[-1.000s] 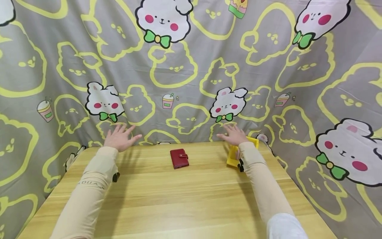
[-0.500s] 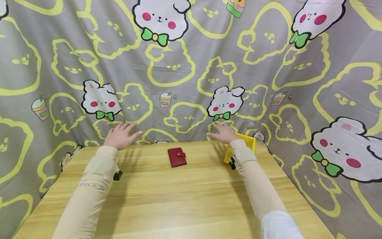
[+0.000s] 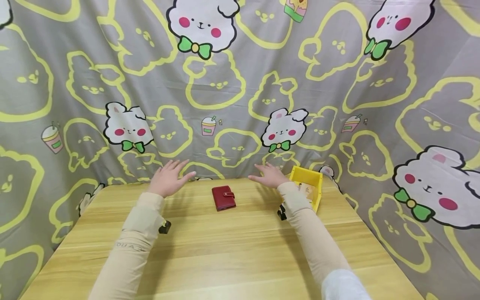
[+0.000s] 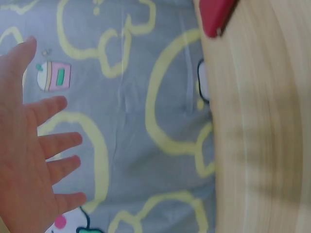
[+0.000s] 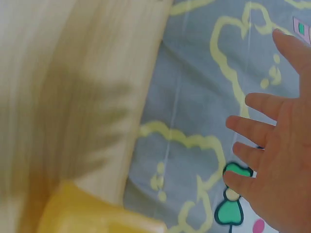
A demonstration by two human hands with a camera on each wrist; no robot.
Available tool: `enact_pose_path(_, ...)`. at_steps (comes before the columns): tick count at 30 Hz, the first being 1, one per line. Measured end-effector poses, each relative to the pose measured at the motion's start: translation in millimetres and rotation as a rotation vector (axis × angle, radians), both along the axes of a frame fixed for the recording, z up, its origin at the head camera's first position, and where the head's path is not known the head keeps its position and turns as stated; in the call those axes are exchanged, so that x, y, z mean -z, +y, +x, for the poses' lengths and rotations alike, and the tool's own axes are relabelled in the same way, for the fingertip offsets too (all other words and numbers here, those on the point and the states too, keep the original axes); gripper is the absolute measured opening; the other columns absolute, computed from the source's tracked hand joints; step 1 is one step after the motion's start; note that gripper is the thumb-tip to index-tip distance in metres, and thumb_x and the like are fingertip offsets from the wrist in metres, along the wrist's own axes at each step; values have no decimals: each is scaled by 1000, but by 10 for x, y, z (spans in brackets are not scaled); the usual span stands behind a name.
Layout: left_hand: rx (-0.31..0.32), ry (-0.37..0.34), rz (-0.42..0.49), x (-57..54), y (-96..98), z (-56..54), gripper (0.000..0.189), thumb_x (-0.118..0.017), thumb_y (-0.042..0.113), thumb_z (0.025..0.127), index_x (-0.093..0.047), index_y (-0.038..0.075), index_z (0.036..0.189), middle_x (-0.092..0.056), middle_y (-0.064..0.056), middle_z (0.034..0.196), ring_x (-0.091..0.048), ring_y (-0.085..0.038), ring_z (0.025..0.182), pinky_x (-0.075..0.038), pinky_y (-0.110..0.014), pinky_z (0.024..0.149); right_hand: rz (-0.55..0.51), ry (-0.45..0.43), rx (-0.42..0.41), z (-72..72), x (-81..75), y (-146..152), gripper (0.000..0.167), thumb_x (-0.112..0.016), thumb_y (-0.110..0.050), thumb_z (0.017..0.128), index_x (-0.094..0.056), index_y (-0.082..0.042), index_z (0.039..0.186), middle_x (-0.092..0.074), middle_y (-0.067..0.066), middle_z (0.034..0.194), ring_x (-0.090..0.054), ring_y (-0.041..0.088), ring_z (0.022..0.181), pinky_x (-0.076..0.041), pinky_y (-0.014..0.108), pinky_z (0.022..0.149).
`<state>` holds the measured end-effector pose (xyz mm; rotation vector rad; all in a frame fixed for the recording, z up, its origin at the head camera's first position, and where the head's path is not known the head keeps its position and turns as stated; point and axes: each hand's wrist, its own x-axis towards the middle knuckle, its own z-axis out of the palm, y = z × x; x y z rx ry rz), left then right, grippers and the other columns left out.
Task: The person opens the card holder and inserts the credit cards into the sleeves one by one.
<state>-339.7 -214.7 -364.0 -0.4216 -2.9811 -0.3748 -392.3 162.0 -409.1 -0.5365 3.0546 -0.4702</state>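
Fingers spread, my left hand [image 3: 166, 180] hovers over the back of the table, holding nothing. My right hand [image 3: 269, 176] is likewise spread in the air, to the left of a yellow bin [image 3: 318, 183]. Between the two hands a small red wallet [image 3: 223, 197] with a snap strap lies on the wood. In the left wrist view, a corner of the red wallet [image 4: 216, 17] shows beyond the left hand [image 4: 29, 150]. The right wrist view has the right hand [image 5: 279, 145] with straight fingers, and the yellow bin's edge [image 5: 97, 213] below.
Light brown papery or card-like items [image 3: 307, 191] sit inside the yellow bin, partly hidden by the right sleeve. The wooden table [image 3: 225, 250] ends at a grey curtain [image 3: 232, 96] printed with rabbits. A black wrist piece [image 3: 165, 227] hangs under the left sleeve.
Both hands have moved inward, the left to the right and the right to the left, toward the wallet. More of the bin and its contents shows. The wallet stays put.
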Motion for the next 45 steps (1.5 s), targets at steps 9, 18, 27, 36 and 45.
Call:
enact_pose_path(9,73,30,84,376,328,-54,76,-50,62,92,-39,14,149,-44,-17,149,-40,-42,137,-33,-58,110,-69,-82,-86,17,256,-305,77,-63,-51,88,-43,-3,145,-50,19,145,-46,36,135,-36,48,112)
enact_pose_path(18,113,-134,137,852,572,-149,70,-67,41,88,-44,8,145,-50,-17,145,-47,-38,133,-39,-53,108,-91,-124,-152,103,478,-626,65,-71,-31,87,-48,-1,140,-56,18,139,-53,34,129,-39,45,110)
enact_pose_path(27,101,-218,124,1056,781,-145,63,-74,35,84,-55,3,135,-63,-17,129,-59,-33,119,-46,-48,101,-73,-103,-165,86,662,-808,59,-77,-24,84,-56,-1,134,-62,14,131,-57,29,125,-43,40,107)
enact_pose_path(36,82,-186,97,1095,877,-104,55,-74,30,85,-59,4,132,-64,-15,128,-60,-32,119,-48,-46,99,-100,-111,-152,133,707,-796,54,-75,-24,86,-57,-2,132,-63,13,130,-57,28,124,-44,40,106)
enact_pose_path(45,103,-161,72,1102,921,74,53,-76,27,83,-62,3,127,-67,-15,123,-63,-31,115,-48,-45,98,-94,-78,-167,338,747,-775,53,-76,-26,84,-60,0,128,-67,14,122,-62,28,116,-47,39,102)
